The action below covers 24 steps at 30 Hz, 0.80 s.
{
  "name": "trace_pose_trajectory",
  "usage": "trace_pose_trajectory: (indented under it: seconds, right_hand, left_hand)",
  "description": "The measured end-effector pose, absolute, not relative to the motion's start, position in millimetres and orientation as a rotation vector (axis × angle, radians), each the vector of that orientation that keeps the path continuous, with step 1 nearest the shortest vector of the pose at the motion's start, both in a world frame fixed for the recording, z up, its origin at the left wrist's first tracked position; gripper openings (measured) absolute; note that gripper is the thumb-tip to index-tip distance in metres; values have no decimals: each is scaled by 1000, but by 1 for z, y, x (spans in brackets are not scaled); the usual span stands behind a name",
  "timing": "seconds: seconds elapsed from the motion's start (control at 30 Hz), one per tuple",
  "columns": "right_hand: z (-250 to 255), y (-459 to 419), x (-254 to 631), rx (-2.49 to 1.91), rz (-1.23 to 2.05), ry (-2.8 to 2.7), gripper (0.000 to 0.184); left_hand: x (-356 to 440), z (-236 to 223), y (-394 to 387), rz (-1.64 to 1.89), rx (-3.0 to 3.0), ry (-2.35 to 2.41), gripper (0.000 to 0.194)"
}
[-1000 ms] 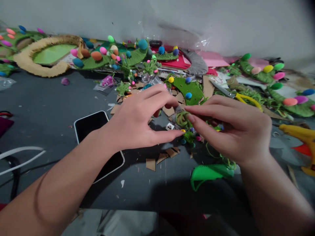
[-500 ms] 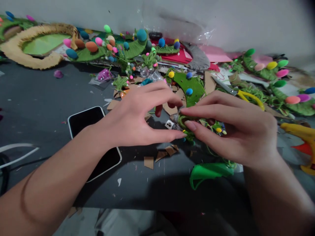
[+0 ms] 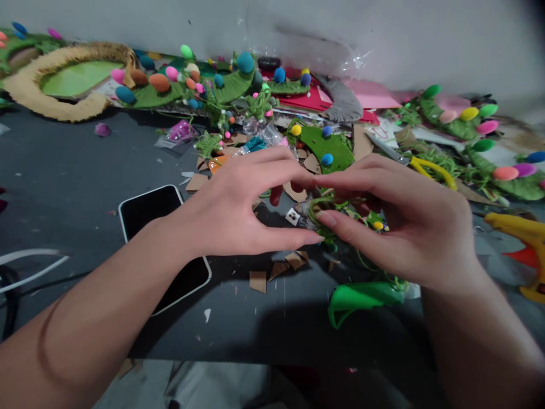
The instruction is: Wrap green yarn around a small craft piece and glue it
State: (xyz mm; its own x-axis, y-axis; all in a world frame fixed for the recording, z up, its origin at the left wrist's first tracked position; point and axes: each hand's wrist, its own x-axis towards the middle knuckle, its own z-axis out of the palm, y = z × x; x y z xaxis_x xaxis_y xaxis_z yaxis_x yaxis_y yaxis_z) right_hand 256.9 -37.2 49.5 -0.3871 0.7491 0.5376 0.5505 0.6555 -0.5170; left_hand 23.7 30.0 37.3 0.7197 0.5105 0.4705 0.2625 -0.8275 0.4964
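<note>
Both hands meet over the middle of a dark grey table (image 3: 76, 170). My left hand (image 3: 238, 204) pinches, thumb below and fingers above, on a small piece wound with green yarn (image 3: 318, 211). My right hand (image 3: 400, 221) grips the same yarn piece from the right with curled fingers. Small coloured beads (image 3: 377, 225) show under the right fingers. Loose green yarn (image 3: 383, 278) trails below the right hand. Most of the piece is hidden between the fingertips.
A phone (image 3: 164, 238) lies face up under my left forearm. Cardboard scraps (image 3: 276, 271) and a green plastic tool (image 3: 361, 298) lie near the front. Yarn wreaths with coloured pompoms (image 3: 162, 82) crowd the back. A yellow glue gun (image 3: 522, 233) and yellow-handled scissors (image 3: 430, 170) lie right.
The fingertips of both hands have closed together over the green yarn piece, the right hand turning slightly. The view has shifted a little left.
</note>
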Motion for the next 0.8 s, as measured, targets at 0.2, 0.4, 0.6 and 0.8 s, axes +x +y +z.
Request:
trace_pose_trajectory:
  seconds: [0.2,0.4,0.6,0.8]
  right_hand:
    - [46,-40,253,-1127,409,-1990,29]
    - [49,-44,257,-1180,559,-1901,23]
    - [53,-42,259,-1101,487,-1947,20]
    - [51,-37,261,-992,412,-2085,26]
  left_hand:
    - [25,38,29,865,2527,594,38]
    - [25,40,28,851,2524,609,38]
    - [25,39,27,847,2516,601,40]
    - [24,39,28,808,2519,622,36]
